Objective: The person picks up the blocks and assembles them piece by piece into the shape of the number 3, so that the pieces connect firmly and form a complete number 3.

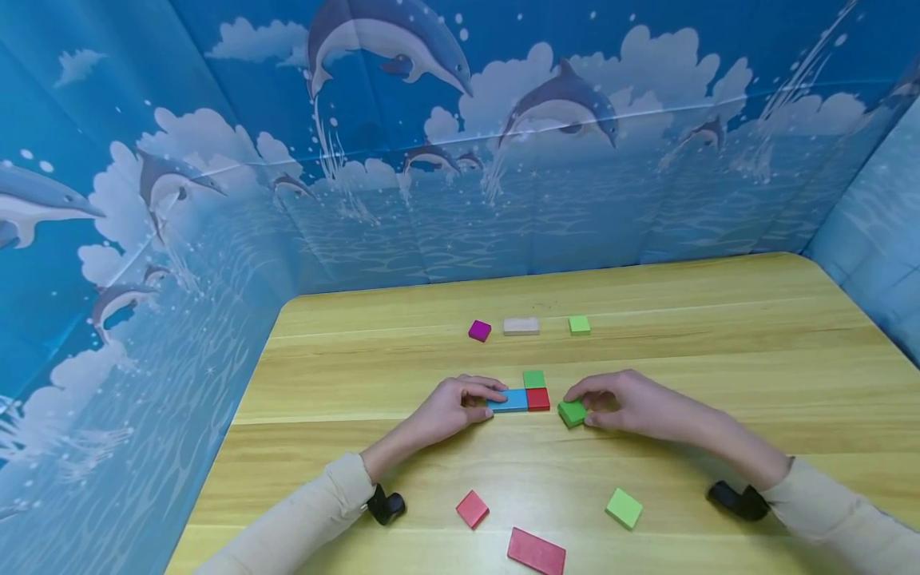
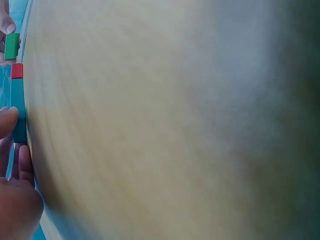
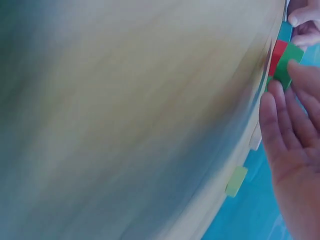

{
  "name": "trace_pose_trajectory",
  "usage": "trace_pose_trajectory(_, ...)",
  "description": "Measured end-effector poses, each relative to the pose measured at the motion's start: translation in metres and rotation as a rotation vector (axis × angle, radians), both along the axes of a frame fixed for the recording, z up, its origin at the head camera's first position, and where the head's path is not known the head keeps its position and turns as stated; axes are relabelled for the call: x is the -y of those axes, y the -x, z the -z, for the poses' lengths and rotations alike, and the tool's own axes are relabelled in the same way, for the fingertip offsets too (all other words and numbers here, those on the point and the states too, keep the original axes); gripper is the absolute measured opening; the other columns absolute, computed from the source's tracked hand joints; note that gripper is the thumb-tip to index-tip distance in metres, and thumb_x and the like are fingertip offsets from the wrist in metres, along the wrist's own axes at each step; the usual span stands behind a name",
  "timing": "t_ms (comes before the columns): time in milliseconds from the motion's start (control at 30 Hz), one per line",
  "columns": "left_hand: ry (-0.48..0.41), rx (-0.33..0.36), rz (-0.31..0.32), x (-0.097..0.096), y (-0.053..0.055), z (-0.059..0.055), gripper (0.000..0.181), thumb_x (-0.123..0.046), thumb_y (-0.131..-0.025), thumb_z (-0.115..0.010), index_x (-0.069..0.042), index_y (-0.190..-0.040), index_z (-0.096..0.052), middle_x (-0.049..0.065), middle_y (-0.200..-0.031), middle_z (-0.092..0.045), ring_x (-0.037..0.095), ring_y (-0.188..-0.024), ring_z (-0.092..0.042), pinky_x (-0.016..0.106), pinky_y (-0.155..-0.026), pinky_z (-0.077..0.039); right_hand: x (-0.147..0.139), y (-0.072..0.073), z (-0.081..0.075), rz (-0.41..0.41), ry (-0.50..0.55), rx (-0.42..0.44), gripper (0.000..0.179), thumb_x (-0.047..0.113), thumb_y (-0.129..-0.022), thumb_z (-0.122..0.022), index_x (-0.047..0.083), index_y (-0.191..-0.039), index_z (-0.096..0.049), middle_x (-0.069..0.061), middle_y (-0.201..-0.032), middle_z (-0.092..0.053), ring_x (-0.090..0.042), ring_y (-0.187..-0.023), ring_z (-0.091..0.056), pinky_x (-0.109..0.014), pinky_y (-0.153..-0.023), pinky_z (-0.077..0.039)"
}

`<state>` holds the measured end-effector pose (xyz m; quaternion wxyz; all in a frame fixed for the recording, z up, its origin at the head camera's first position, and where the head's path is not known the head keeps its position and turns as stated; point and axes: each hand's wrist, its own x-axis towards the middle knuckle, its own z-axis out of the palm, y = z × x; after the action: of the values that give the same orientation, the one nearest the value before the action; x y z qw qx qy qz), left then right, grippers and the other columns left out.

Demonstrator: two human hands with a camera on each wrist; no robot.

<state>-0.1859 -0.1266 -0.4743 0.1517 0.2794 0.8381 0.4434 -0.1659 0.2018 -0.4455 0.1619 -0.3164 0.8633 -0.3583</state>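
Note:
In the head view, a blue rectangular block (image 1: 512, 401) lies on the table with a red block (image 1: 537, 399) against its right end. Behind the red block sits a green block (image 1: 533, 379). My left hand (image 1: 454, 409) grips the blue block's left end between thumb and fingers. Just right of the red block, my right hand (image 1: 632, 406) pinches another green block (image 1: 572, 413), which is tilted and apart from the row. The right wrist view shows this held green block (image 3: 289, 65) between thumb and fingertips, partly covering the red one.
Along the back lie a purple block (image 1: 479, 331), a pale grey block (image 1: 521, 327) and a light green block (image 1: 579, 325). Nearer the front are a pink square block (image 1: 472, 509), a dark pink rectangular block (image 1: 536, 551) and a light green block (image 1: 624, 509) on the wooden table (image 1: 345, 359).

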Motion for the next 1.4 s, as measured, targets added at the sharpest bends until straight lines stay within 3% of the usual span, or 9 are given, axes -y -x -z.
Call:
trace_pose_trajectory(267,-0.011,-0.010,0.000,-0.001,0.001,0.001,0.028,-0.002,-0.092,-0.066,-0.017,-0.114,-0.076,-0.011,-0.127,-0.062,0.011,-0.113,-0.052,0.025,-0.077,-0.047,0.013,-0.007,-0.004,0.010,-0.027,-0.010,0.034,0.013,-0.090,-0.072,0.021,-0.122,-0.067,0.013,-0.100,-0.064,-0.007,-0.086,-0.058,-0.027,-0.075,-0.052)
trace_pose_trajectory(733,-0.006,0.007,-0.004,0.000,0.001,-0.002,0.028,-0.002,-0.092,-0.066,-0.016,-0.115,-0.076,-0.012,-0.127,-0.062,0.011,-0.111,-0.052,0.025,-0.077,-0.047,0.032,-0.015,-0.007,-0.016,-0.002,-0.038,0.031,0.013,-0.088,-0.075,0.017,-0.118,-0.069,0.011,-0.102,-0.064,-0.008,-0.087,-0.059,-0.029,-0.078,-0.053)
trace_pose_trajectory(1400,-0.003,0.014,-0.010,-0.001,-0.001,0.000,0.028,-0.002,-0.092,-0.066,-0.016,-0.115,-0.075,-0.011,-0.126,-0.063,0.010,-0.110,-0.053,0.026,-0.078,-0.046,0.046,-0.024,0.005,0.021,-0.050,-0.096,0.029,0.014,-0.085,-0.077,0.014,-0.114,-0.070,0.015,-0.085,-0.057,-0.005,-0.075,-0.053,-0.023,-0.067,-0.049)
